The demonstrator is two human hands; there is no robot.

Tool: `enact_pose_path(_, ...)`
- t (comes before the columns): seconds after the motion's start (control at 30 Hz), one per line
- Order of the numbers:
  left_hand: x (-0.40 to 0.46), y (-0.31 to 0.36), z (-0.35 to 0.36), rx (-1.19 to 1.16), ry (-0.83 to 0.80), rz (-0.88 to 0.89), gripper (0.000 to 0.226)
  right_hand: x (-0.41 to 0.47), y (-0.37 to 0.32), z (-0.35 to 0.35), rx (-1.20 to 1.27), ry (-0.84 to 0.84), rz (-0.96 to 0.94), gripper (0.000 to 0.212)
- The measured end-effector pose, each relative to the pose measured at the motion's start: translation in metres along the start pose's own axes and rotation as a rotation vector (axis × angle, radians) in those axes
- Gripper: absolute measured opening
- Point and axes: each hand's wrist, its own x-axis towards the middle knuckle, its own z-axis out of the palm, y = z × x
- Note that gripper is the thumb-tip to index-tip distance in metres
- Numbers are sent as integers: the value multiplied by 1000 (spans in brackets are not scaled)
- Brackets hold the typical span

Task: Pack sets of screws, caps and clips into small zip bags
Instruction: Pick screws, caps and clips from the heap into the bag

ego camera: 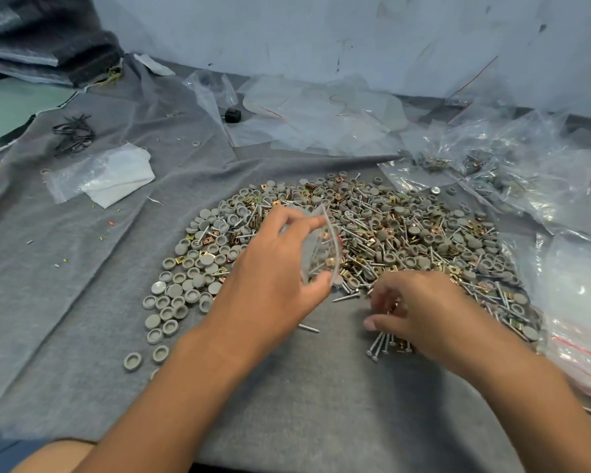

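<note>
Head view: our left hand (280,268) pinches a bag (321,247) open for filling; our right hand (420,312), fingers curled, gathers screws (381,346) beside the pile (372,230).

One head-worn wide-angle view looks forward and down from close above the grey cloth (82,268); both forearms enter from the bottom edge. The far wall (355,35) closes the top.

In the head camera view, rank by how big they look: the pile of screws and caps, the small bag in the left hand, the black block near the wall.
1. pile
2. small bag
3. black block, though it lies farther away
</note>
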Motion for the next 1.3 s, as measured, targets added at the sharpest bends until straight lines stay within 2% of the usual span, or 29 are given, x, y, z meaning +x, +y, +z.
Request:
enact_pose_path(0.07, 0, 0, 0, 4, -3, -2, 65, -1, 0, 5, -45, 4, 4, 35)
enact_pose_path(0.13, 0, 0, 0, -9, -3, -5, 65, -1, 1, 8, -75, 62, -17, 31)
enact_pose_path(0.23, 1, 0, -1, -20, -4, -5, 64, 1, 2, 10, 18, 130, -28, 19)
enact_pose_path(0.33, 0, 1, -1, -16, -5, -1, 64, 6, 8, 10, 124, 237, 1, 20)
enact_pose_path(0.53, 0, 0, -3, -31, 3, -2, 63, 13, 11, 18, 117, 228, 5, 29)
enact_pose_path(0.7, 0, 0, -3, -30, 7, 0, 63, 10, 4, 15, -17, 241, 11, 33)
enact_pose_path(0.9, 1, -1, -2, -30, 15, -3, 63, 8, 0, 11, -91, 299, -10, 21)
enact_pose_path(1.0, 0, 0, -2, -30, 12, -1, 64, 9, 5, 9, 46, 245, 30, 19)
enact_pose_path(1.07, 0, 0, -1, -29, 7, 0, 64, 7, 5, 4, 252, 217, 37, 17)
enact_pose_path(1.23, -1, 2, 3, -36, 8, 12, 63, -3, -9, -13, 861, 246, -132, 18)
enact_pose_path(1.3, -2, 4, 5, -26, 2, 26, 63, -5, -17, -17, 992, 297, -194, 22)
